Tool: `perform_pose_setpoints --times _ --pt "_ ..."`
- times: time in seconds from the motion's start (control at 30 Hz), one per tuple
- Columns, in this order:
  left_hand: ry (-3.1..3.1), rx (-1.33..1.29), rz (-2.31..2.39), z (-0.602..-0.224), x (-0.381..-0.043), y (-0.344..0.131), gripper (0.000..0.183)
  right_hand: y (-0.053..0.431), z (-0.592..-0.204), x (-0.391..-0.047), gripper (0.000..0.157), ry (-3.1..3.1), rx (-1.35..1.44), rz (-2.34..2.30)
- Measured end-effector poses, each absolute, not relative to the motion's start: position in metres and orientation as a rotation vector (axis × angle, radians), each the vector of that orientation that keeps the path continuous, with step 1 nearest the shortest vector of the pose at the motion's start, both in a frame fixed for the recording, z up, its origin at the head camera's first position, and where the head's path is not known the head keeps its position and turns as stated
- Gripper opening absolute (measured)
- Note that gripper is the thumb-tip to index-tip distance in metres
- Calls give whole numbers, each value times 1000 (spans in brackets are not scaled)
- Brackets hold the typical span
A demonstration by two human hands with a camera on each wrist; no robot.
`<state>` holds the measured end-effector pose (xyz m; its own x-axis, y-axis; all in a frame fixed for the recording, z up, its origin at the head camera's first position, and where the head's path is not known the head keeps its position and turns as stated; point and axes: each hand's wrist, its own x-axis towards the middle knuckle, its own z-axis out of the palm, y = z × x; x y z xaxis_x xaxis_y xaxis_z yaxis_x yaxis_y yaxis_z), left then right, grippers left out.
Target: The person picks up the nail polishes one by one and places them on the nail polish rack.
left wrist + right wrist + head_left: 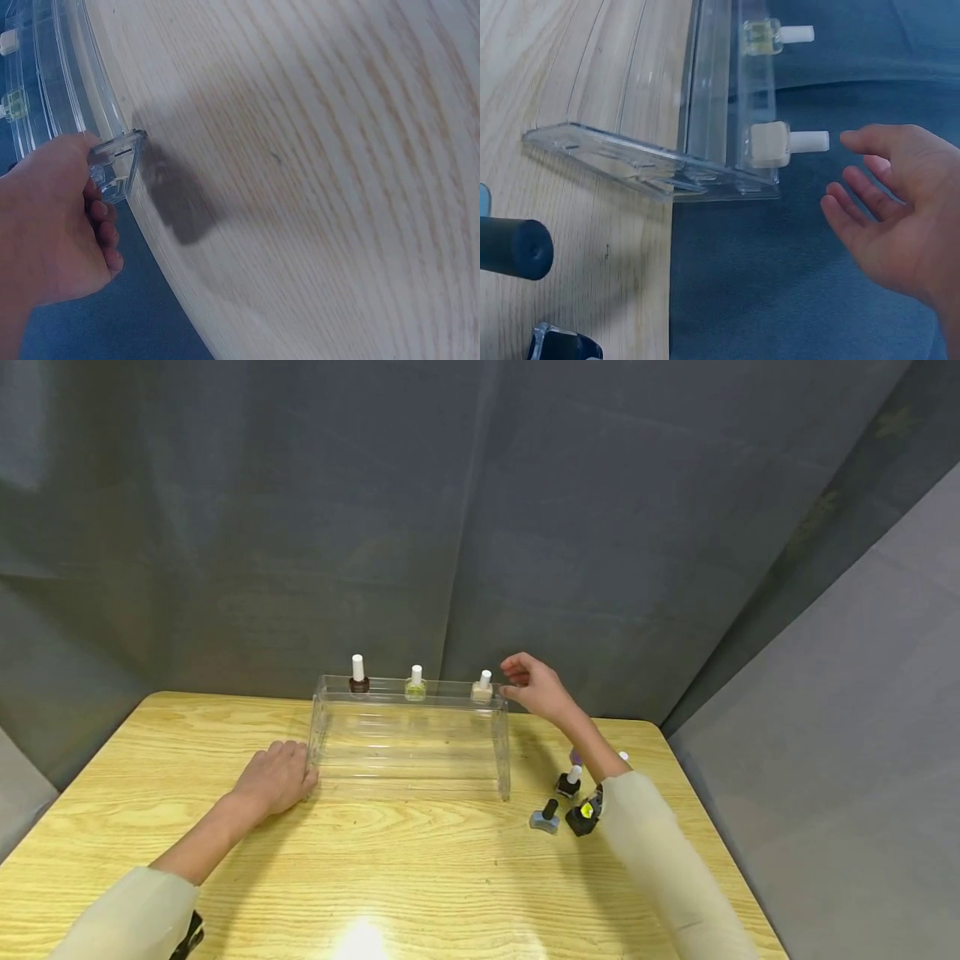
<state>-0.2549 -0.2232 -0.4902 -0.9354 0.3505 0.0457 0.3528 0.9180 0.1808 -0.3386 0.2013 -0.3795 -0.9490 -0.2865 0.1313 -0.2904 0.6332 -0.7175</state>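
Note:
A clear acrylic tiered rack [408, 700] stands on the table. Along its top tier are three white-capped nail polish bottles: a dark one [359, 683], a yellow-green one [416, 688] and a beige one [482, 691]. My left hand [276, 777] grips the rack's left side at its lower front corner, thumb against the clear edge and fingers curled in the left wrist view. At the right end, my right hand [538, 687] is held with fingers loosely bent and nothing in them. In the right wrist view its thumb tip is just off the beige bottle's white cap [810, 142].
Right of the rack, several more polish bottles stand on the wooden table [390, 877]: a grey-blue one [544, 821], a black one with a white cap [567, 785], and a purple one [575, 757] partly behind my right forearm. A dark curtain [337, 527] hangs behind the table.

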Motion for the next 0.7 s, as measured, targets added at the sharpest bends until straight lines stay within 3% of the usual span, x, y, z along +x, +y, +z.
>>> perform_pose_setpoints --times 0.37,0.7 --pt "-3083 -561 -290 -487 -254 -223 31 212 -371 -294 37 -2782 540 1397" --pt "-3051 -568 -296 -486 -250 -228 27 226 -392 -266 42 -2728 558 1468"
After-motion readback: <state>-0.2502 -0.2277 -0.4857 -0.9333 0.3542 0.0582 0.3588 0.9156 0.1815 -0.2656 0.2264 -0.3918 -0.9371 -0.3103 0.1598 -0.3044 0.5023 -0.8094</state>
